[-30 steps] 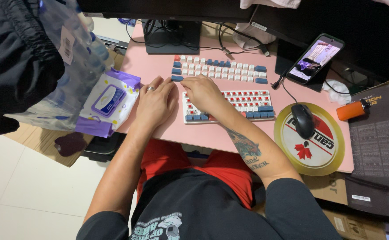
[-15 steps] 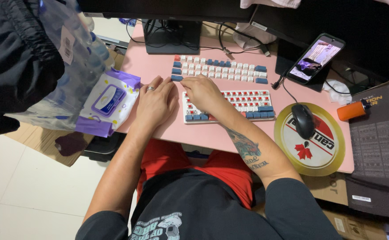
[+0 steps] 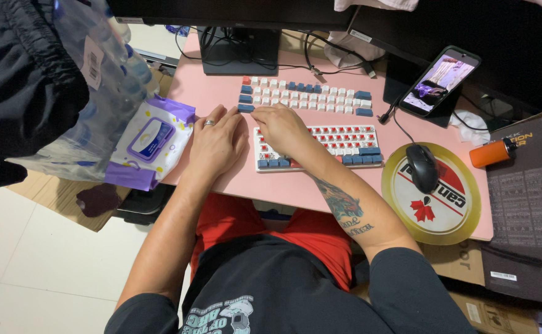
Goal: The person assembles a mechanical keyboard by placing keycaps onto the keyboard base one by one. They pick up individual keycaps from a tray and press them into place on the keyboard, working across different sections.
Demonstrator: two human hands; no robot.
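The fingers of the right hand (image 3: 281, 128) lie loosely curled over the left end of the near keyboard (image 3: 318, 148), tips reaching toward its top edge; whether they pinch a keycap cannot be told. The left hand (image 3: 216, 142) rests flat on the pink desk (image 3: 221, 93) just beside that keyboard, at its 9 o'clock, fingers stretched out and gripping nothing, a ring on one finger.

The near keyboard shows red switches across most of its body, with blue caps along its bottom row. At its 12 o'clock lies a row of loose white and blue keycaps (image 3: 305, 96), set out in keyboard order.

At 3 o'clock from the keyboard a black mouse (image 3: 421, 167) sits on a round yellow mouse pad (image 3: 435, 201). A phone (image 3: 439, 81) leans at 1 o'clock, an orange canister (image 3: 490, 153) lies beyond the pad, and a purple wipes packet (image 3: 150, 142) lies at 9 o'clock from the left hand.
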